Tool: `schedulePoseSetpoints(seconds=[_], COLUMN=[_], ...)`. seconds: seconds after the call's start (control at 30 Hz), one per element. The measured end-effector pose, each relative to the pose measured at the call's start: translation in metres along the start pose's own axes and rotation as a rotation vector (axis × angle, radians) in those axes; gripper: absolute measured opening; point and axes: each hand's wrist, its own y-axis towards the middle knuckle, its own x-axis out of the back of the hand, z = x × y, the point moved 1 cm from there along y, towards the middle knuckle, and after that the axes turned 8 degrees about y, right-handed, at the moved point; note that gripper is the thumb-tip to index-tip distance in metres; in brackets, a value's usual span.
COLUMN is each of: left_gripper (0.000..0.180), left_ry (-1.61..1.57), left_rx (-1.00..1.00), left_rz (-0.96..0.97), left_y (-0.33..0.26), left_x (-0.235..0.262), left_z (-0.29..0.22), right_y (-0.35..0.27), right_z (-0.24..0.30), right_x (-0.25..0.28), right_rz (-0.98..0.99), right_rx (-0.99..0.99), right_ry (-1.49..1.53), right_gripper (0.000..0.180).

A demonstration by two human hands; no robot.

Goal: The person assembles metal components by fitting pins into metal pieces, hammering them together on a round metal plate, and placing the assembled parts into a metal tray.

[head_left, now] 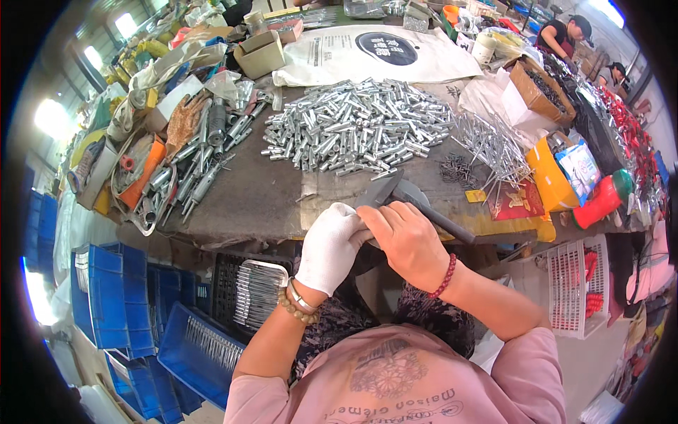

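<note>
Left hand: our left hand (330, 245), in a white glove, was curled shut at the near edge of the workbench (240, 198); what it pinched was hidden inside the glove, so we could not tell the piece.
Right hand: our bare right hand (404, 239) was clenched around the dark handle of the hammer (395, 192), gripping high, close to the head.
Hammer: its grey head lay just beyond the knuckles of both hands, over the bench edge, with the handle running off to the right.
Stock: a large heap of short silver metal tubes (357, 126) lay well beyond the hands, mid-bench; a loose fan of thin metal rods (494, 145) lay to its right.
Finished work: a black crate (236, 279) below the bench edge held a row of silver parts.
Step in hand (our judgement): we were seating one small piece with the hammer at the bench edge.
Next move calls for: a short, controlled tap, the gloved fingers kept clear of the head.
</note>
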Motion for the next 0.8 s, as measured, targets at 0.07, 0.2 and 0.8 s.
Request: schedulePoseSetpoints(seconds=[0.07, 0.2, 0.8], left_gripper=[0.019, 0.018, 0.019], left_ry=[0.012, 0.003, 0.001], left_rx=[-0.001, 0.0, 0.018], left_rz=[-0.004, 0.016, 0.042], left_y=[0.0, 0.0, -0.002], left_x=[-0.001, 0.0, 0.0], left_z=[0.001, 0.0, -0.001], right_y=[-0.004, -0.008, -0.001], right_z=[-0.001, -0.002, -0.006], right_x=[0.001, -0.001, 0.011], right_rz=[-0.019, -0.042, 0.03], right_rx=[-0.002, -0.002, -0.128], right_ry=[0.044, 0.074, 0.204], right_gripper=[0.041, 0.041, 0.055])
